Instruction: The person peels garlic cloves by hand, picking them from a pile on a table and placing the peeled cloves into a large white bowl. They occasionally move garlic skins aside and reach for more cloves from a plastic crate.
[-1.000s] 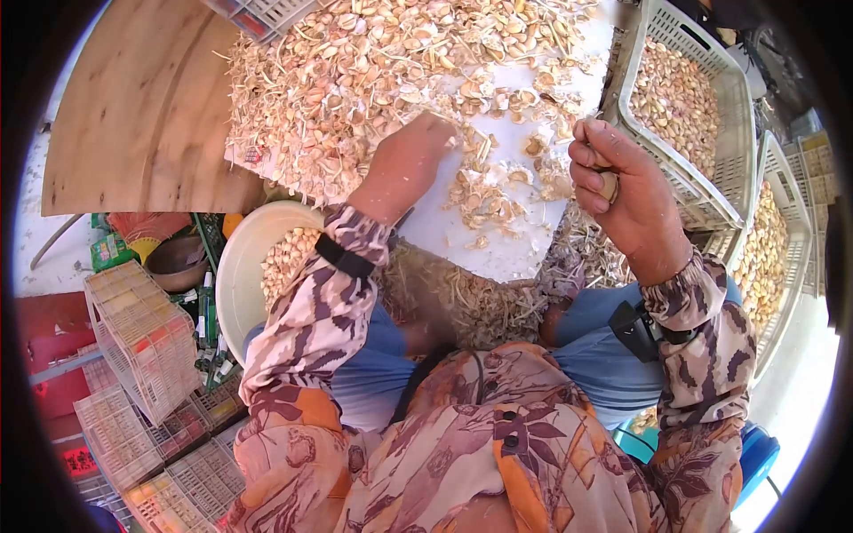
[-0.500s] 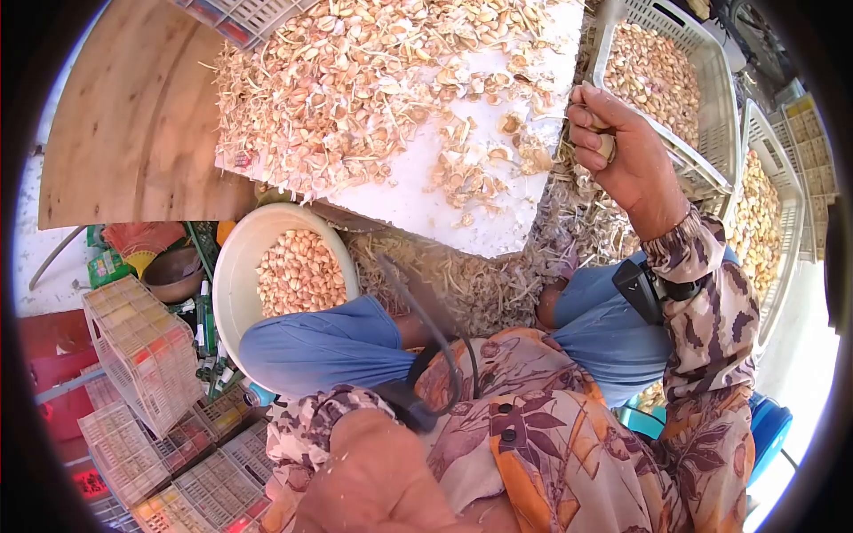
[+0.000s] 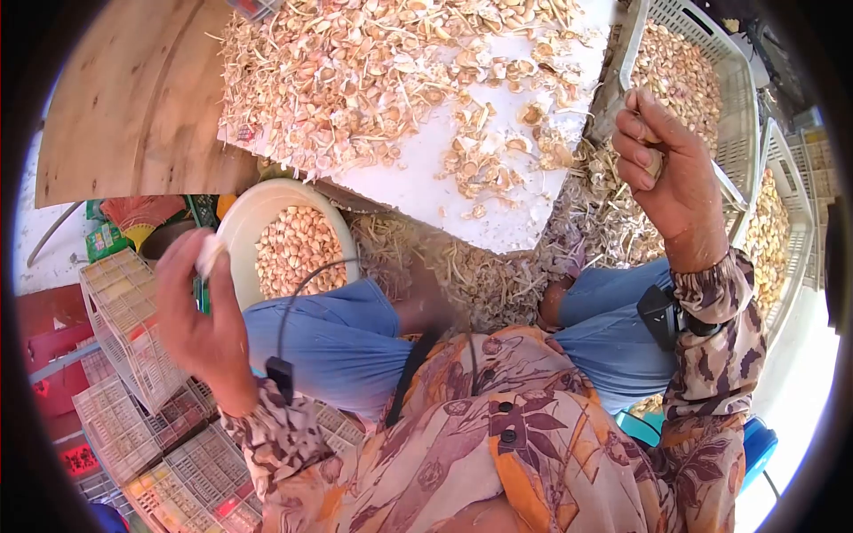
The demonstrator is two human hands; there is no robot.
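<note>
One garlic clove (image 3: 211,256) pinched in my left hand (image 3: 203,322), just left of basin (image 3: 236,233); right hand (image 3: 677,182), farther off, grips tan garlic piece (image 3: 656,163).

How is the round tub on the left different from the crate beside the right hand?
The tub is round with a smooth wall; the crate is boxy with slotted sides. The tub's garlic cloves leave its inner wall largely bare, while the crate's spread much wider. The right hand hides part of the crate, not the tub. Both are pale containers holding cloves.
</note>
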